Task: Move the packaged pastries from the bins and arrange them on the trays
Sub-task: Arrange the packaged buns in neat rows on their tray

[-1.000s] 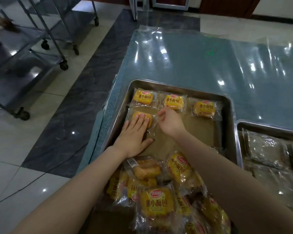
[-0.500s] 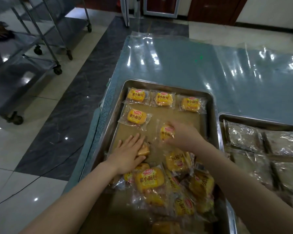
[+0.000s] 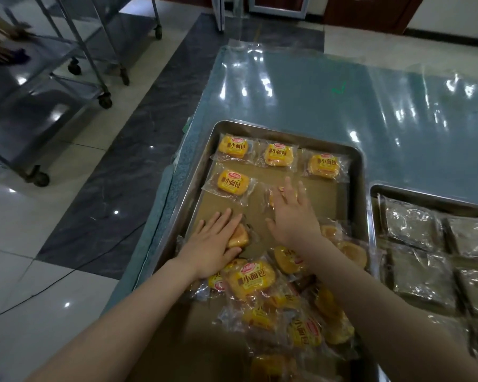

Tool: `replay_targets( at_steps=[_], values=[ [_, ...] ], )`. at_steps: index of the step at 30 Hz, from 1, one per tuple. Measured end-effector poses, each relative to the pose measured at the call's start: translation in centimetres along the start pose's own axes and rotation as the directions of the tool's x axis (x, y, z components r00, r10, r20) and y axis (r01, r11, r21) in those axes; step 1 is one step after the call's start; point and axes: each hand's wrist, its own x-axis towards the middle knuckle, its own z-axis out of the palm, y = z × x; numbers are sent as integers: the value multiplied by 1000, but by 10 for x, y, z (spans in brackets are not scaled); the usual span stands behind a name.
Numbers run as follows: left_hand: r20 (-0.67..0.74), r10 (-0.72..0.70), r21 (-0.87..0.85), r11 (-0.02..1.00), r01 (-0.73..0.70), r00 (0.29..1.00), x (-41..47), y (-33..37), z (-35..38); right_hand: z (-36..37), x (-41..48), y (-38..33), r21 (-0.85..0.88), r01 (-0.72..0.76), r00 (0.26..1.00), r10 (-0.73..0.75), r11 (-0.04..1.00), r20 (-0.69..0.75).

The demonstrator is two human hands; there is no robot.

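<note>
The right hand (image 3: 293,216) has pushed forward since half a second ago: the bun (image 3: 273,194) it was lifting now lies under its spread fingers, second in the second row.

Nearest, a loose pile (image 3: 253,279) of wrapped buns covers the near end of the tray (image 3: 287,131), too overlapped to count. Just beyond, the left hand (image 3: 213,246) lies flat, fingers together, on a side bun (image 3: 239,236) by the left rim, probably readying it for a third row. The right hand seems to be pressing its bun level with the row-mate (image 3: 232,181). The far row (image 3: 278,155) holds three, so five are laid out.

A second tray (image 3: 425,195) at right holds dark packets (image 3: 414,227). Both trays sit on a glossy table (image 3: 315,100); wheeled racks (image 3: 105,97) stand far left.
</note>
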Motion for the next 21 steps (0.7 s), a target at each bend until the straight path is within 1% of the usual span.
replay_targets(
  at_steps=[2,3,4,5,7,9,11,15,17,21],
  values=[
    [9,2,-11,1000,-2,1000,0,0,-1,1,1,7,31,-61,993,57,998,105],
    [-14,13,-23,1000,-13,1000,1,0,-3,2,1,8,63,-71,986,60,996,157],
    [-57,26,-32,999,-28,998,3,0,-6,3,1,9,91,-75,982,58,993,178],
    [-108,38,-35,998,-42,993,8,0,-11,4,1,9,107,-77,985,59,991,161],
    [-191,39,-19,999,-44,981,22,-1,-21,4,1,6,92,-64,995,57,994,77],
    [-215,10,8,1000,-9,977,40,-5,-30,3,2,3,109,-31,998,26,994,53],
    [-178,-33,38,998,40,984,56,-10,-34,4,4,2,135,-3,995,-11,991,99],
    [-72,-76,97,992,82,995,74,-20,-31,11,17,1,54,46,989,-54,997,140],
    [-54,-88,107,990,93,995,80,-21,-30,12,28,-4,36,65,990,-69,997,125],
    [-50,-133,88,987,137,990,91,-21,-34,14,44,-16,75,34,992,-43,997,118]
  ],
)
